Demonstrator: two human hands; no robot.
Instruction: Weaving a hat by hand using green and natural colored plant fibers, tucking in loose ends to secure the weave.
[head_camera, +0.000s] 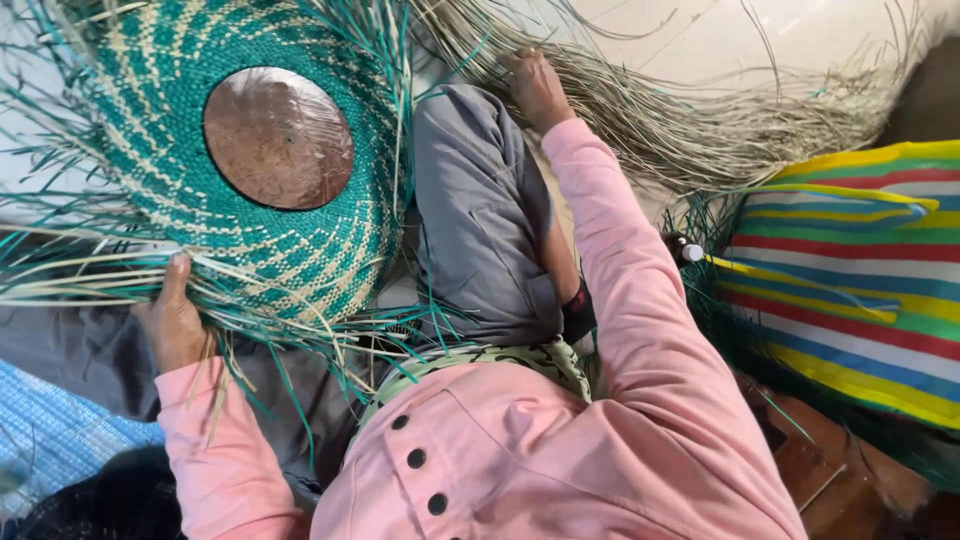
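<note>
Pale floor (720, 40) strewn with loose straw strands (700, 120); we saw woven teal disc (330, 250) on lap, centre done, edge strands unwoven; left hand (175, 320) clutched its fringe; right hand (535, 88) closed on straw strands.

One head-worn camera looks steeply down, close over the person's lap and outstretched arms.
</note>
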